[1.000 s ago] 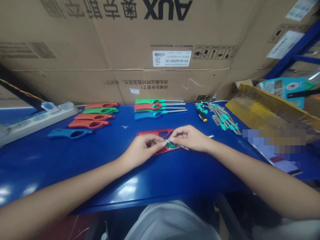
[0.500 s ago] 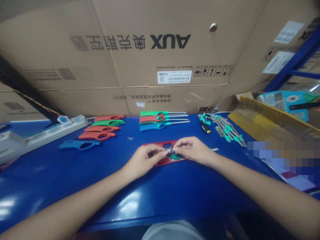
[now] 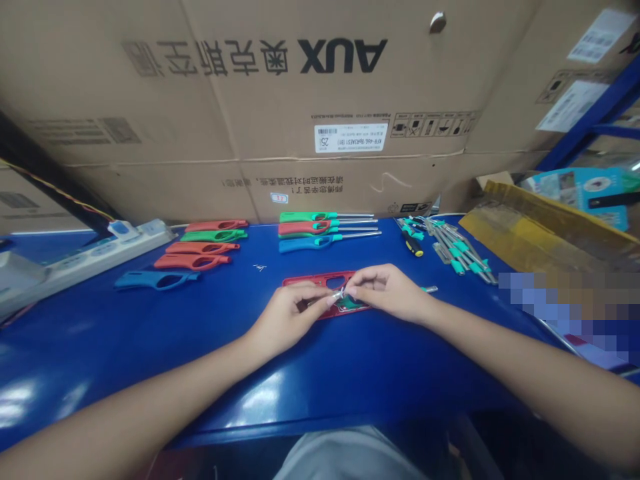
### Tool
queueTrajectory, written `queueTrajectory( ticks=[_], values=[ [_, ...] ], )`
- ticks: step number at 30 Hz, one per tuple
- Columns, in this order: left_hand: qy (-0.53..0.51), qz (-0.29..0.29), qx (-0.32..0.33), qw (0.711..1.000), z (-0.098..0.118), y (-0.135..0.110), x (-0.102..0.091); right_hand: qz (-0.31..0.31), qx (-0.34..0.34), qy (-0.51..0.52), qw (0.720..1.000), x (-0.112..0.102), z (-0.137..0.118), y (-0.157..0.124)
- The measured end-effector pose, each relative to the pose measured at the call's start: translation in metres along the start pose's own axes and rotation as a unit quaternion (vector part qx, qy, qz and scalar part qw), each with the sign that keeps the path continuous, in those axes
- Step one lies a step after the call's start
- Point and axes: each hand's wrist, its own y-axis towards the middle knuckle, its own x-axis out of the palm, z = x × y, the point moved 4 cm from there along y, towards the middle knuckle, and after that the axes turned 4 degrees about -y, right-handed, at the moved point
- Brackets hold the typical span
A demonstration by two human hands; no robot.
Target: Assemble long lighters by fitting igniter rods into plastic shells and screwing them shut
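A red lighter casing (image 3: 296, 280), open with its inside showing, lies on the blue table in front of me. Within it is a green part (image 3: 349, 304) with thin pale wires. Over the casing, my left hand (image 3: 295, 310) pinches a small silvery metal piece (image 3: 337, 295) between thumb and fingertips. My right hand (image 3: 383, 291) meets it from the other side, fingertips pressed together at the same piece's end; what exactly they pinch is too small to make out. A metal tip (image 3: 430, 289) sticks out from behind my right hand.
Loose lighter casings (image 3: 193, 262) and a white power strip (image 3: 105, 253) lie left. Long-nosed lighters (image 3: 310, 244) lie ahead, before a large carton (image 3: 240, 127). Metal lighter tubes (image 3: 460, 250), a yellow-black screwdriver (image 3: 413, 247) and a taped box (image 3: 545, 227) are at right.
The view has tilted down slightly, so the carton print sits higher. Both hands stay over the red casing with their fingertips together; the metal piece has shifted only a little.
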Motion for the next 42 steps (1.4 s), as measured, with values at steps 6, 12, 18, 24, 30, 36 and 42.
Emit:
queueTrajectory(
  ticks=[6, 12, 18, 24, 30, 36, 42],
  values=[
    [0.007, 0.011, 0.016, 1.0, -0.001, -0.002, 0.002, -0.005, -0.01, -0.017, 1.0, 0.0, 0.0, -0.001],
    [0.0, 0.023, 0.012, 1.0, -0.001, -0.004, 0.003, -0.018, -0.018, -0.007, 1.0, 0.002, -0.003, -0.002],
    [-0.005, 0.032, 0.014, 0.999, 0.0, -0.003, 0.002, -0.033, -0.012, -0.006, 0.999, 0.0, -0.006, -0.004],
    [-0.019, 0.04, 0.006, 0.999, -0.002, -0.002, 0.001, -0.037, 0.001, 0.025, 0.999, -0.001, -0.004, -0.002],
    [-0.014, 0.045, 0.012, 0.999, -0.001, -0.004, 0.002, -0.039, -0.003, 0.022, 0.999, -0.001, -0.003, -0.002],
    [-0.01, 0.038, 0.048, 0.998, 0.001, -0.006, 0.003, -0.051, -0.028, -0.006, 0.998, 0.0, -0.008, -0.004],
    [0.0, 0.037, 0.06, 0.997, 0.004, -0.006, 0.004, -0.049, -0.038, -0.025, 0.998, 0.001, -0.01, -0.004]
  ],
)
